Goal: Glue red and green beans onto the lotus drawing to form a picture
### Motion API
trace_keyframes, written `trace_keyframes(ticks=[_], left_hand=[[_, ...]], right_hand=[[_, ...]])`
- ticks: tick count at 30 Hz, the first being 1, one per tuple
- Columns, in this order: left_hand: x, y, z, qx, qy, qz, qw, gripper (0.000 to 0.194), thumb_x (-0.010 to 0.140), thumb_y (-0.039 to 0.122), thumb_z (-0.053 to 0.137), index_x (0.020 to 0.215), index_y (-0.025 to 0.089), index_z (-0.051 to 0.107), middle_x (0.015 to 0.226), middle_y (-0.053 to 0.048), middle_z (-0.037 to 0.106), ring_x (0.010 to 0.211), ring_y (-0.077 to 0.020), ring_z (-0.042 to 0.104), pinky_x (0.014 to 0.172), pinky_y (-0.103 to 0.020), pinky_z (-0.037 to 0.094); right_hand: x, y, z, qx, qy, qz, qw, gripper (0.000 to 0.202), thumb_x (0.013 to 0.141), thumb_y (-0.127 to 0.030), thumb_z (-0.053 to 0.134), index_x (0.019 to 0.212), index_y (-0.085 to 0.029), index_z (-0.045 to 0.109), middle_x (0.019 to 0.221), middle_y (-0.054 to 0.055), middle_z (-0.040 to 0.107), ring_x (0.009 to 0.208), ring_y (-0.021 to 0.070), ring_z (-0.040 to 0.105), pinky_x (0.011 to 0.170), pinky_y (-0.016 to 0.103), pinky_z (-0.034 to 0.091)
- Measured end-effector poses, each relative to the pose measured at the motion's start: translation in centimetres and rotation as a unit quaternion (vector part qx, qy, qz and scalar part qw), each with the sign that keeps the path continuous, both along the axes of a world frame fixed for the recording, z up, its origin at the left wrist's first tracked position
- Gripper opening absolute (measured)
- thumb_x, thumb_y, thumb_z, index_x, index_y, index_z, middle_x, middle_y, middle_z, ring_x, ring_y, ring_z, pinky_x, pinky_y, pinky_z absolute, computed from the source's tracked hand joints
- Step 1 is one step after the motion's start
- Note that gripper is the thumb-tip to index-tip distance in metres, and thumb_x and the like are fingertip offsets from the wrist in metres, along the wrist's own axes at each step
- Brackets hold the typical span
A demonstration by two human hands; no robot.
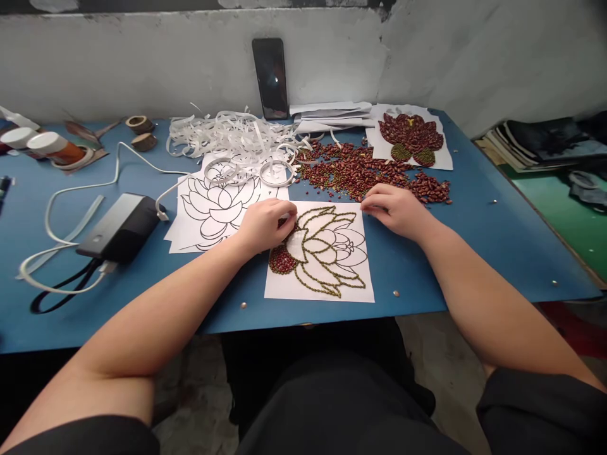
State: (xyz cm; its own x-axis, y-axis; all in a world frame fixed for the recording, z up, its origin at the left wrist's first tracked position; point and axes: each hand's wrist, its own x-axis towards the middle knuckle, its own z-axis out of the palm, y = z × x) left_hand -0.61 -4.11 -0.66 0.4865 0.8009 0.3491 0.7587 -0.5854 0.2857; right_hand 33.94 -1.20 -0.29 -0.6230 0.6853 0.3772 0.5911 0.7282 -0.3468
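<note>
A white sheet (279,287) with a flower drawing lies in front of me, its petals partly outlined in green beans. Red beans (283,260) fill a rounded shape at its left edge. My left hand (268,222) rests over the sheet's upper left part, fingers curled; what they pinch, if anything, is hidden. At the sheet's upper right corner is my right hand (391,210), its fingertips pressed together close to the paper; I cannot make out anything between them. Just beyond the sheet spreads a pile of red and green beans (355,169).
Printed flower sheets (190,218) and shredded paper strips (237,131) lie at the left. A phone (271,79) leans on the wall. A power bank (122,227) with cables is farther left. A finished bean flower (411,138) lies back right.
</note>
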Motion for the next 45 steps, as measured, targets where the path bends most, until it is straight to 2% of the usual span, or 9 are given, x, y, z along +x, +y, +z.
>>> trace_keyframes(ticks=[5, 13, 24, 37, 45], left_hand=[[0.0, 0.0, 0.0, -0.002, 0.001, 0.0, 1.0, 0.021, 0.095, 0.031, 0.052, 0.092, 0.021, 0.07, 0.086, -0.007, 0.075, 0.079, -0.0215, 0.067, 0.072, -0.032, 0.049], [0.0, 0.0, 0.0, 0.0, 0.005, 0.003, 1.0, 0.023, 0.095, 0.032, 0.051, 0.092, 0.021, 0.071, 0.084, -0.006, 0.074, 0.079, -0.0213, 0.068, 0.072, -0.032, 0.048], [0.1, -0.1, 0.1, -0.01, 0.006, 0.004, 1.0, 0.022, 0.094, 0.031, 0.052, 0.092, 0.021, 0.071, 0.084, -0.007, 0.073, 0.079, -0.0215, 0.067, 0.072, -0.032, 0.049], [0.0, 0.0, 0.0, -0.005, 0.004, 0.004, 1.0, 0.023, 0.095, 0.032, 0.052, 0.093, 0.02, 0.071, 0.085, -0.007, 0.074, 0.079, -0.0219, 0.067, 0.071, -0.033, 0.048], [0.0, 0.0, 0.0, -0.008, 0.009, 0.005, 1.0, 0.021, 0.094, 0.031, 0.052, 0.094, 0.021, 0.071, 0.085, -0.007, 0.074, 0.079, -0.0219, 0.067, 0.071, -0.033, 0.049]], right_hand=[[1.7, 0.0, 0.9, -0.02, -0.035, -0.023, 0.999, 0.018, 0.096, -0.026, 0.058, 0.089, -0.022, 0.074, 0.098, 0.009, 0.072, 0.087, 0.0243, 0.07, 0.082, 0.039, 0.056], [0.9, 0.1, 0.3, -0.052, -0.068, -0.007, 0.996, 0.018, 0.096, -0.028, 0.056, 0.088, -0.021, 0.071, 0.097, 0.01, 0.071, 0.09, 0.0253, 0.069, 0.085, 0.041, 0.056], [-0.9, -0.2, -0.7, -0.063, 0.037, 0.015, 0.997, 0.015, 0.095, -0.03, 0.064, 0.088, -0.024, 0.076, 0.098, 0.008, 0.071, 0.089, 0.0244, 0.068, 0.083, 0.039, 0.056], [-0.9, 0.3, -1.2, -0.077, 0.049, 0.011, 0.996, 0.022, 0.096, -0.039, 0.066, 0.089, -0.026, 0.082, 0.097, 0.007, 0.07, 0.085, 0.0223, 0.067, 0.079, 0.038, 0.055], [-0.4, 0.2, -0.7, -0.055, 0.05, -0.002, 0.997, 0.015, 0.094, -0.03, 0.066, 0.089, -0.026, 0.079, 0.098, 0.008, 0.071, 0.088, 0.0249, 0.068, 0.084, 0.04, 0.055]])
